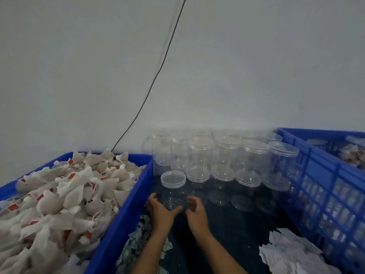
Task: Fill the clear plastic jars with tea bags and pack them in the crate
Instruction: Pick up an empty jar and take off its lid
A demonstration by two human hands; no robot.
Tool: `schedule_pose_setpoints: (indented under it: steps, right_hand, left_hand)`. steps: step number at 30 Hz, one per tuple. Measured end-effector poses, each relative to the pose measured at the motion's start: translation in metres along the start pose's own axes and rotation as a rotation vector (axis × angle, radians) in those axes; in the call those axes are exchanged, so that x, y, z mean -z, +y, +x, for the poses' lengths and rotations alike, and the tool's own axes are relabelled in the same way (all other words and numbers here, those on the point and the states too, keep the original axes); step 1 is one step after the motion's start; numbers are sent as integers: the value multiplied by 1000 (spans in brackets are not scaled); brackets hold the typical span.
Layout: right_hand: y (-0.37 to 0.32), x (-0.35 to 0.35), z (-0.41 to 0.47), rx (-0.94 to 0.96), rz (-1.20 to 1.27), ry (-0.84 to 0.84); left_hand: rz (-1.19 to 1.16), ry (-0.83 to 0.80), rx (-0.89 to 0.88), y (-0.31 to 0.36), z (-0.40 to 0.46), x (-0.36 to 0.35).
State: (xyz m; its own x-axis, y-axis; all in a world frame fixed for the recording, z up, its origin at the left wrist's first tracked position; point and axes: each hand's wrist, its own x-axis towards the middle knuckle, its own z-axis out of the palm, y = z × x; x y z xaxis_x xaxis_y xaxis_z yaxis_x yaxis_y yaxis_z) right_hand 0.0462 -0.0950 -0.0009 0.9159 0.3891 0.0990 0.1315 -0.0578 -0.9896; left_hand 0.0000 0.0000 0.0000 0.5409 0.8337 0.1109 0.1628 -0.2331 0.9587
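Observation:
A clear plastic jar [173,186] with its lid on stands at the front of a group of several lidded empty jars [227,155] on the dark table. My left hand [160,211] cups the jar's base from the left, thumb reaching under its front. My right hand [196,210] curls against its right side. Tea bags [65,194] with red tags are heaped in a blue tray [126,214] on the left. A blue crate [324,186] on the right holds filled jars [353,155] at its far end.
White paper slips [292,254] lie at the bottom right beside the crate. Torn paper scraps [138,246] lie by the tray's wall. A black cable [158,72] runs down the grey wall behind the tray.

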Motion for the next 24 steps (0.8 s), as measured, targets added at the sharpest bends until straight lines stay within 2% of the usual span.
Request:
schedule_pose_setpoints:
  steps: [10,14,20,24]
  right_hand:
    - [16,-20,20,-14,29,-88]
    - [9,-20,16,-14,95,-92]
    - [-32,4,-15,79,143,-112]
    - [-45,32,-52,130,210,-78]
  left_hand:
    - [-64,-123,-101,-20,41,-24]
    - [-76,-84,-84,-18,40,-21]
    - [-123,-21,-161,7,2,3]
    - [-150,-45,-245,11,-44,16]
